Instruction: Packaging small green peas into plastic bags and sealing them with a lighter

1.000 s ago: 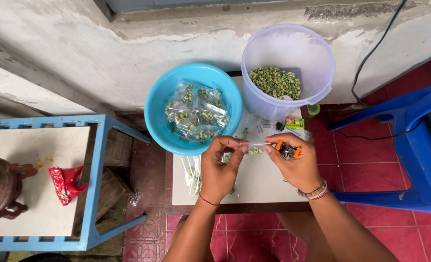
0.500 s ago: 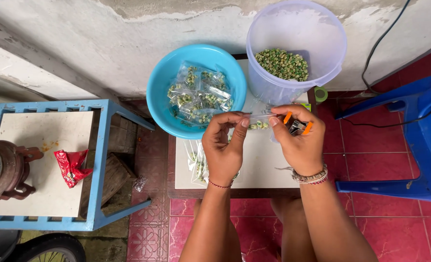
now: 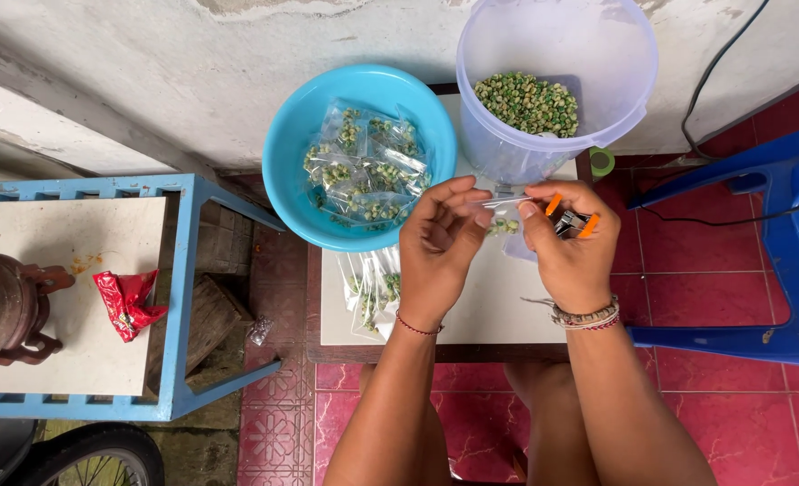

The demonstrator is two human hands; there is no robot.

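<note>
Head view, from the far left: a brown clay pot (image 3: 3,310) and a crumpled red wrapper (image 3: 127,303) sit on a blue-framed side table (image 3: 183,297), well apart from the work. Next comes the blue basin (image 3: 360,155), holding small sealed packets of green peas — it sits within easy reach of the hands. Just below it a loose pile of clear bags (image 3: 374,290) lies on the white surface (image 3: 480,310). The left hand (image 3: 437,252) pinches one edge of a small clear packet (image 3: 505,220), its grip clenched on the plastic, held up between both hands so the top stays taut. The right hand (image 3: 572,247) pinches the other edge while also clasping an orange-tipped tool (image 3: 572,216) — its kind I cannot tell. Behind stands a clear tub (image 3: 557,85) of loose peas, and at the far right a blue plastic chair (image 3: 768,261).
</note>
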